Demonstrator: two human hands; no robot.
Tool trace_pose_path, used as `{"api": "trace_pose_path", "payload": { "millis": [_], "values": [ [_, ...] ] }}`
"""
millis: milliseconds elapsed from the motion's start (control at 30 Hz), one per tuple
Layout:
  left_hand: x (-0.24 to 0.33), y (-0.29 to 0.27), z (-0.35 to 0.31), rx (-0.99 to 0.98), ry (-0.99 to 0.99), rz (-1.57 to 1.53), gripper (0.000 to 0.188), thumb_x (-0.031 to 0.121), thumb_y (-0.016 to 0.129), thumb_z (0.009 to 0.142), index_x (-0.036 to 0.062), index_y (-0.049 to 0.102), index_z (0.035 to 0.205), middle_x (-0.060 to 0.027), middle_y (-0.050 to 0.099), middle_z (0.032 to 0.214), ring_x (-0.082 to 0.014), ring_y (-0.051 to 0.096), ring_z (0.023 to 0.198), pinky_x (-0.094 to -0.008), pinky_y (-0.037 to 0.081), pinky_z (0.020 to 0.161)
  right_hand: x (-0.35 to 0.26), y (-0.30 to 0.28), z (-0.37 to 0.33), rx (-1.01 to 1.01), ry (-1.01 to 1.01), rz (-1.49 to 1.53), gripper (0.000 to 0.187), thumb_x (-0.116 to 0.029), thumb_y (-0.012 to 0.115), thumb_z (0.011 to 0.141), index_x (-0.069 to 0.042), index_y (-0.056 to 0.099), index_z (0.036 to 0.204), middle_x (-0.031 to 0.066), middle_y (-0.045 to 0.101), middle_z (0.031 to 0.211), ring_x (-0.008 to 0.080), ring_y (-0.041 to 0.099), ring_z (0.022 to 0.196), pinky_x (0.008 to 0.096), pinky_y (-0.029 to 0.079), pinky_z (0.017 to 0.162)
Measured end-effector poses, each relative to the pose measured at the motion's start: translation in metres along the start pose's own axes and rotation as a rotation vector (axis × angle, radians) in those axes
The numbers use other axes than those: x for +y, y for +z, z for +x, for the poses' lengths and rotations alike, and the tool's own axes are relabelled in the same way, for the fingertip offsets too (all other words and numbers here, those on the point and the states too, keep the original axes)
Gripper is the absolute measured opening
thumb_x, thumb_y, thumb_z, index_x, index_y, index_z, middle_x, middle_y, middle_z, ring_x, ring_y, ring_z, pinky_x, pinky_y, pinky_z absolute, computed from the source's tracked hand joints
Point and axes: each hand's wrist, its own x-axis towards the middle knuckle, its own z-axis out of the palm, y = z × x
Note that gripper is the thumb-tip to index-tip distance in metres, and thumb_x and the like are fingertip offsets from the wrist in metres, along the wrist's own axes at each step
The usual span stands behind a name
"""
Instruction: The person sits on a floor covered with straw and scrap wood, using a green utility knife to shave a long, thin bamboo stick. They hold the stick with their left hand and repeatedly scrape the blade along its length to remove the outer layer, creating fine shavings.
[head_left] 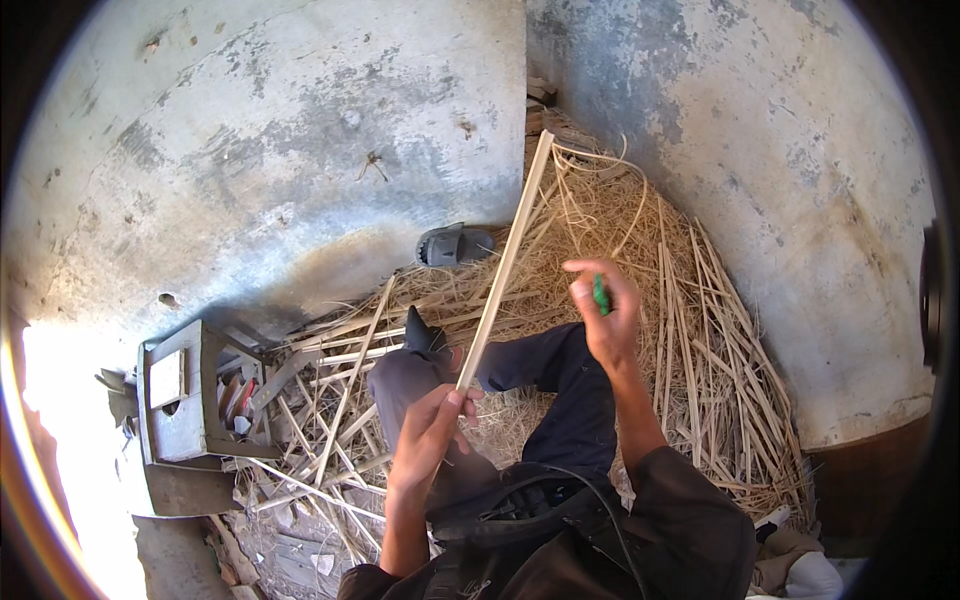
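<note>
Shavings below the slat in the left hand, patchy walls around.

The long strip is cream, the small held object green. Beige slats line the right edge of the golden-tan shavings; the sandal is dark grey, the walls whitish, blotched blue-grey.

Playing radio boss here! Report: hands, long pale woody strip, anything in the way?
Left hand: gripping long pale woody strip, lower end. Right hand: off strip, holding small green object. Possible snag: thin curly pale strands at far end.
</note>
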Motion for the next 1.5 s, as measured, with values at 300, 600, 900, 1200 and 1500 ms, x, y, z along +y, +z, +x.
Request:
{"api": "trace_pose_path", "payload": {
  "millis": [300, 600, 900, 1200, 1500],
  "values": [
    [-0.002, 0.000, 0.003, -0.126, 0.102, 0.245, 0.036, 0.025, 0.051, 0.118, -0.0031, 0.072, 0.127, 0.0012, 0.062, 0.091, -0.0061, 0.055, 0.082, -0.0248, 0.048, 0.076, -0.025, 0.036, -0.001, -0.113, 0.357, 0.476, 0.034, -0.023, 0.073, 0.107, 0.002, 0.076, 0.129, -0.0013, 0.073, 0.085, 0.0014, 0.054, 0.067, 0.0221, 0.040, 0.058],
    [0.021, 0.016, 0.016, -0.098, 0.148, 0.086, 0.034, 0.021, 0.055, 0.118, -0.0045, 0.071, 0.132, -0.0036, 0.070, 0.095, -0.0081, 0.063, 0.086, -0.0268, 0.053, 0.079, -0.026, 0.039, -0.004, -0.145, 0.414, 0.578, 0.027, -0.019, 0.072, 0.106, 0.002, 0.078, 0.121, -0.0107, 0.052, 0.068, -0.0011, 0.033, 0.054, 0.0223, 0.023, 0.050],
    [0.027, 0.023, 0.019, 0.062, 0.135, 0.095, 0.028, 0.017, 0.070, 0.110, -0.0038, 0.075, 0.128, -0.0020, 0.071, 0.089, -0.0049, 0.059, 0.070, -0.0222, 0.048, 0.059, -0.031, 0.035, -0.003, -0.100, 0.293, 0.507, 0.031, -0.024, 0.070, 0.107, 0.000, 0.074, 0.126, -0.0032, 0.062, 0.079, 0.0020, 0.048, 0.065, 0.0237, 0.037, 0.058],
    [0.032, 0.030, 0.020, 0.178, 0.263, 0.161, 0.025, 0.011, 0.073, 0.107, -0.0040, 0.075, 0.126, 0.0009, 0.067, 0.088, -0.0032, 0.055, 0.069, -0.0209, 0.043, 0.060, -0.018, 0.034, -0.022, -0.157, -0.146, 0.135, 0.038, -0.036, 0.071, 0.105, 0.001, 0.072, 0.115, 0.0075, 0.069, 0.084, 0.0175, 0.065, 0.069, 0.0305, 0.050, 0.064],
    [0.046, 0.035, 0.015, 0.233, 0.386, 0.355, 0.023, 0.008, 0.073, 0.106, -0.0027, 0.078, 0.125, -0.0013, 0.063, 0.088, -0.0053, 0.055, 0.079, -0.0235, 0.044, 0.067, -0.030, 0.037, -0.020, -0.167, -0.362, -0.114, 0.037, -0.043, 0.082, 0.094, -0.008, 0.080, 0.108, 0.0084, 0.078, 0.087, 0.0262, 0.075, 0.070, 0.0357, 0.057, 0.061]
  ]
}}
